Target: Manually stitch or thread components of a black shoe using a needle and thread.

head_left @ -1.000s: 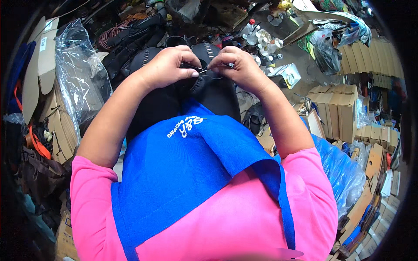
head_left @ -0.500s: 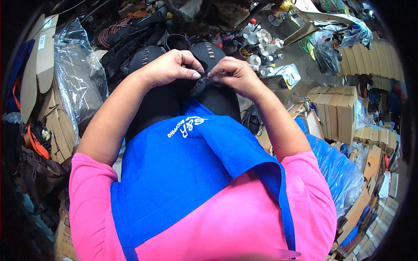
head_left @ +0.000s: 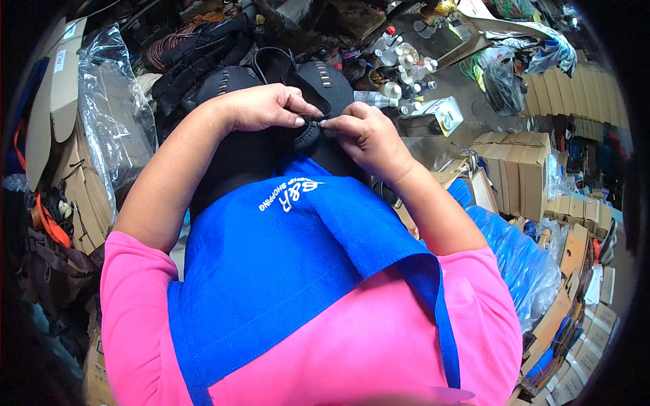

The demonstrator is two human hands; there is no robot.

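Between my knees is a black shoe (head_left: 308, 139), or shoe-like piece, with coarse stitches along its near rounded end and a looped opening at its far end. My left hand (head_left: 267, 108) is closed in a pinch at the stitched edge, its thumb and fingers pointing right. From the other side my right hand (head_left: 363, 132) pinches at the same edge, with its fingertips close to the left ones. A thin dark line, perhaps thread, shows by the left fingertips. What each pinch holds is too small to make out.
A blue apron (head_left: 271, 271) covers my lap. Several bottles (head_left: 406, 68) and a rectangular container (head_left: 443, 115) stand beyond my right hand. Cardboard boxes (head_left: 518, 166) and a blue plastic bag (head_left: 511, 254) lie to the right. Clear plastic sheeting (head_left: 112, 115) hangs over cardboard on the left.
My right hand has moved left and slightly down, bringing its fingertips close to the left ones. My left hand has come down a little. More of the shoe's far loop shows.
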